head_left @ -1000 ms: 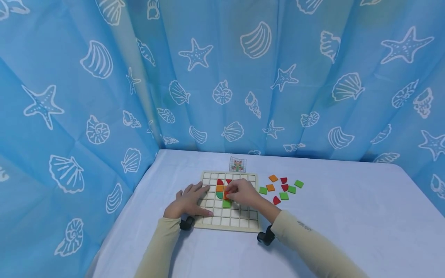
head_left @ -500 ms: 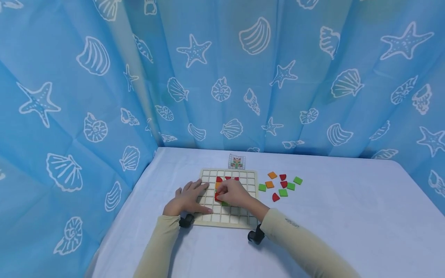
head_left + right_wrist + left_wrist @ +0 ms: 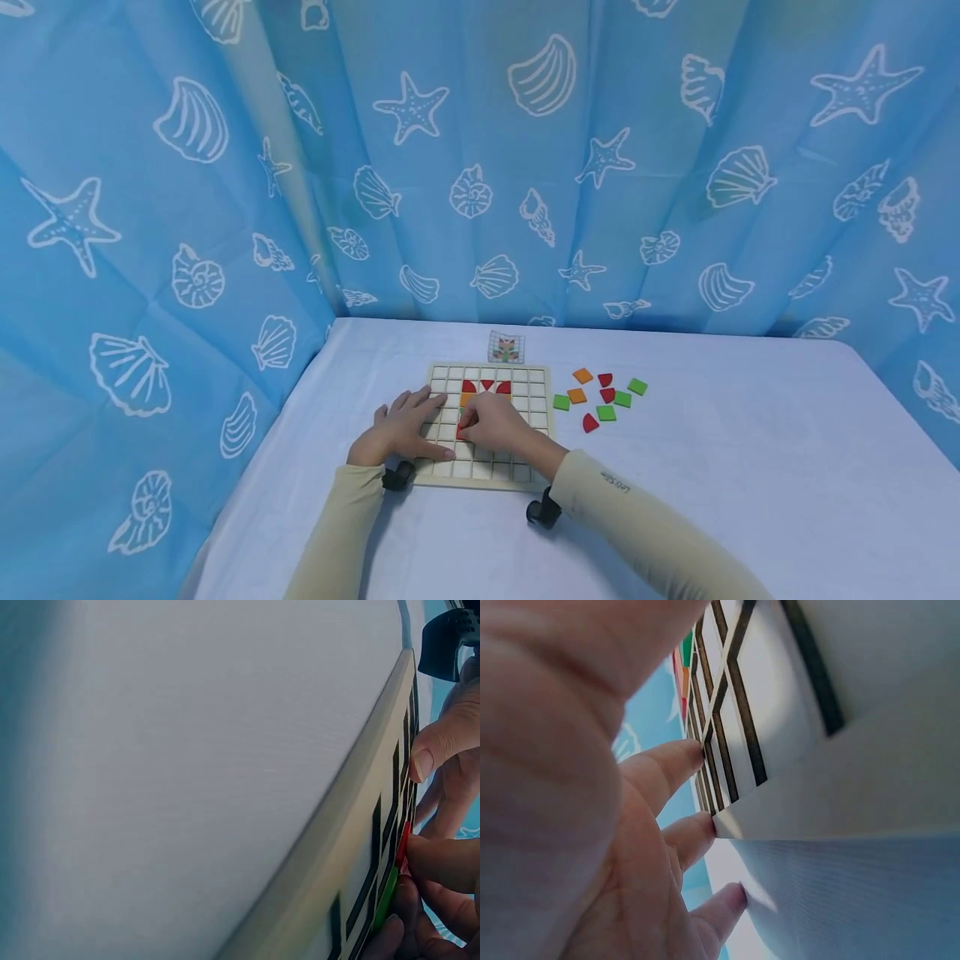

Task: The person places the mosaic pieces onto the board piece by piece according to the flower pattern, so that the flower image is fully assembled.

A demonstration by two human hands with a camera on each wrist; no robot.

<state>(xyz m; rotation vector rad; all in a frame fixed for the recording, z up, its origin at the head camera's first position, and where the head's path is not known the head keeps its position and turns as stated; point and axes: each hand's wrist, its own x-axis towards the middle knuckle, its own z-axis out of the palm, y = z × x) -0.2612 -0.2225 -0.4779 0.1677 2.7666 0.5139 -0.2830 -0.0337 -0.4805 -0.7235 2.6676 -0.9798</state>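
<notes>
My right hand (image 3: 495, 422) is over the middle of a pale gridded board (image 3: 480, 484), pinching a small red tile (image 3: 403, 844) at a grid cell. Beside that tile, a green tile (image 3: 386, 900) shows near the fingers in the right wrist view. My left hand (image 3: 402, 427) is spread at the board's left side, fingertips along the frame and thumb over the lower cells. Above the right hand, red tiles (image 3: 504, 387) form a row, with an orange tile (image 3: 467, 399) below them. The right hand hides other cells.
Right of the board, loose green tiles (image 3: 606, 412), orange tiles (image 3: 582, 376) and red tiles (image 3: 590, 423) lie on the white cloth. A small pattern card (image 3: 506, 348) lies behind the board. A blue shell-print curtain (image 3: 480, 167) hangs behind the table.
My right hand has moved left and slightly nearer over the board, carrying the red tile from the middle column to the cell left of it. My left hand stays at the board's side.
</notes>
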